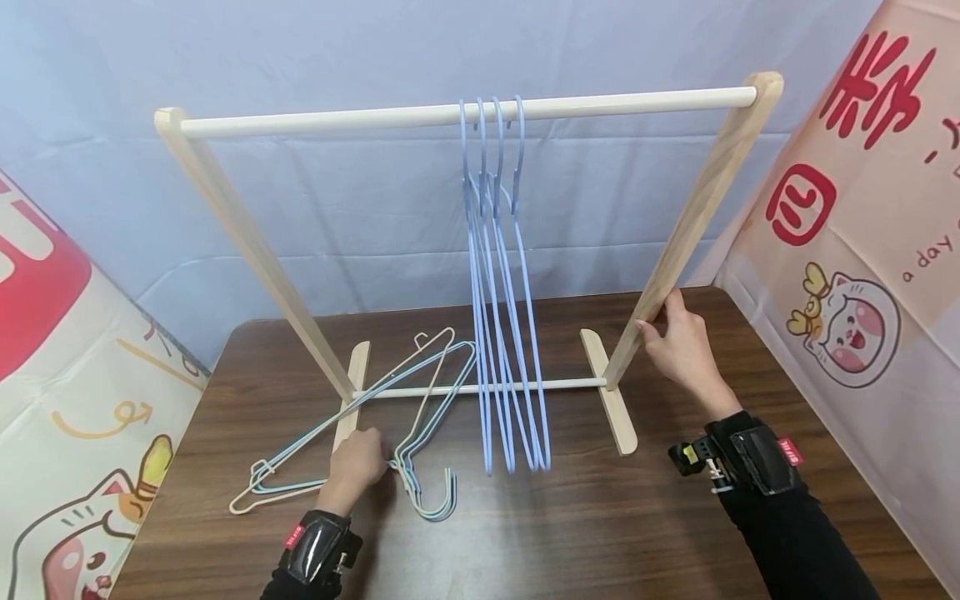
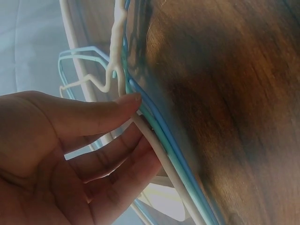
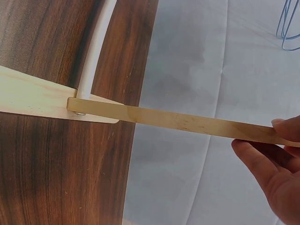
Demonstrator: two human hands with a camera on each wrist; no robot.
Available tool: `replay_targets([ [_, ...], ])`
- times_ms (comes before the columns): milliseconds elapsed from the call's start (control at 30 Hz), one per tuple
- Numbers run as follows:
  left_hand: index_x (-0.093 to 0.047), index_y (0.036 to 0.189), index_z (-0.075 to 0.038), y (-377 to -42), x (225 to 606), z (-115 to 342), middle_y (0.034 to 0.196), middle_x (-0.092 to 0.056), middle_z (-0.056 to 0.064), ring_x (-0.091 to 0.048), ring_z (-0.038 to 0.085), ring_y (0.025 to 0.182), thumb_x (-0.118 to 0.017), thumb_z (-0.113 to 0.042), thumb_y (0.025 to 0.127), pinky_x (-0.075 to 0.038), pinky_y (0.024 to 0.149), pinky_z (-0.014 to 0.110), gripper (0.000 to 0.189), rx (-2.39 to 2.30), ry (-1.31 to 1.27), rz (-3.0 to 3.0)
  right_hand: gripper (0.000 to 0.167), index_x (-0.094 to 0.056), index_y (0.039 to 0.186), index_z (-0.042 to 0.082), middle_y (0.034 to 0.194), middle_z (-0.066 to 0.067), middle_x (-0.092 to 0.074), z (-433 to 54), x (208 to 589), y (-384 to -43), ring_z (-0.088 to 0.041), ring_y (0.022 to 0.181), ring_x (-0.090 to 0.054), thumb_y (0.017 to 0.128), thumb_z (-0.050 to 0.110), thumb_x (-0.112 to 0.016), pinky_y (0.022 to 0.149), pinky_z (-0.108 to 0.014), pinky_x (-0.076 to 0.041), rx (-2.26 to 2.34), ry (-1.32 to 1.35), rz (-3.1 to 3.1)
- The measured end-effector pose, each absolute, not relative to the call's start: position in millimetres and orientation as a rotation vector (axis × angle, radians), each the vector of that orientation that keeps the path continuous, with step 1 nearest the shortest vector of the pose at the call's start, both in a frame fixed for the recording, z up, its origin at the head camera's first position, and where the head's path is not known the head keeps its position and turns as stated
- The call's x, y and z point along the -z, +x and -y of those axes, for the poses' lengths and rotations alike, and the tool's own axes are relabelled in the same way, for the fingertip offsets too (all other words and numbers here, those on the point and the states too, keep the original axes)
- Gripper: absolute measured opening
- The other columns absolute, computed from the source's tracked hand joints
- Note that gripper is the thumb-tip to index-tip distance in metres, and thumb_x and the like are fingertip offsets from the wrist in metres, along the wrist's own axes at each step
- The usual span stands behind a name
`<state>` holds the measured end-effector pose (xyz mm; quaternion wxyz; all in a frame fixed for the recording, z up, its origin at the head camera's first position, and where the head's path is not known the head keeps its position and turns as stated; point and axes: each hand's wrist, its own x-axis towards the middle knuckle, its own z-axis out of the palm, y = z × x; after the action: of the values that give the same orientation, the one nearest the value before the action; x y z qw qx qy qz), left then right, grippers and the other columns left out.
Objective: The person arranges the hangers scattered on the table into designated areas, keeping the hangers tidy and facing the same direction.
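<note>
My left hand [image 1: 358, 465] pinches a small bunch of hangers near their hook ends, low over the table's front left. In the left wrist view the bunch shows a cream hanger [image 2: 161, 157], a teal hanger [image 2: 172, 151] and a blue hanger [image 2: 161, 123], lying side by side between thumb and fingers. The hooks [image 1: 450, 492] point to the right. My right hand [image 1: 686, 354] grips the right wooden post [image 1: 693, 218] of a clothes rack, partway up. In the right wrist view, thumb and fingers of that hand [image 3: 283, 176] hold opposite sides of the post [image 3: 187, 122].
Several periwinkle hangers [image 1: 519, 133] hang from the rack's white top rail [image 1: 337, 122], just right of its middle. A lower bar [image 1: 570, 384] joins the wooden feet [image 1: 618, 421] on the brown table [image 1: 540, 542]. A blue cloth [image 1: 360, 50] hangs behind; printed cloths [image 1: 847, 250] flank the sides.
</note>
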<state>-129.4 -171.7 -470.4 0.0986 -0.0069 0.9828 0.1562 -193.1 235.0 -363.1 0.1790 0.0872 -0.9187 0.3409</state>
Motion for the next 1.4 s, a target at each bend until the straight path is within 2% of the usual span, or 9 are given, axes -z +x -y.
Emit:
replay_targets([
  [633, -0.051, 0.058, -0.009, -126.2, 469.5, 169.1, 0.055, -0.047, 0.003, -0.044, 0.019, 0.049, -0.058, 0.006, 0.068, -0.036, 0.043, 0.030, 0.020, -0.439, 0.043, -2.958, 0.043, -0.033, 0.123, -0.010, 0.097, -0.035, -0.053, -235.4, 362.7, -192.1, -0.047, 0.084, -0.056, 0.086, -0.004, -0.054, 0.059, -0.047, -0.043, -0.975, 0.239, 2.600],
  [1000, -0.051, 0.054, -0.011, -127.6, 469.0, 168.3, 0.052, -0.048, 0.001, -0.044, 0.018, 0.048, -0.058, 0.007, 0.065, -0.035, 0.042, 0.031, 0.023, -0.396, 0.114, -3.002, 0.041, -0.034, 0.122, -0.010, 0.096, -0.034, -0.054, -234.6, 360.5, -191.2, -0.046, 0.082, -0.057, 0.086, -0.003, -0.053, 0.059, -0.046, -0.042, -0.976, 0.229, 2.606],
  [1300, -0.039, 0.049, -0.013, -127.7, 465.7, 167.3, 0.049, -0.039, 0.000, -0.037, 0.017, 0.046, -0.055, 0.007, 0.068, -0.027, 0.040, 0.028, 0.031, -0.392, 0.147, -3.011, 0.042, -0.034, 0.123, -0.010, 0.097, -0.035, -0.054, -234.3, 360.1, -191.1, -0.047, 0.084, -0.056, 0.086, -0.004, -0.053, 0.060, -0.047, -0.043, -0.983, 0.232, 2.607],
  [1400, -0.043, 0.050, -0.012, -127.5, 463.6, 166.7, 0.050, -0.043, 0.000, -0.040, 0.017, 0.047, -0.056, 0.006, 0.068, -0.030, 0.040, 0.029, 0.029, -0.381, 0.165, -3.010, 0.042, -0.034, 0.123, -0.010, 0.097, -0.035, -0.054, -234.4, 360.3, -191.0, -0.047, 0.084, -0.056, 0.086, -0.004, -0.053, 0.059, -0.047, -0.042, -0.983, 0.235, 2.607],
])
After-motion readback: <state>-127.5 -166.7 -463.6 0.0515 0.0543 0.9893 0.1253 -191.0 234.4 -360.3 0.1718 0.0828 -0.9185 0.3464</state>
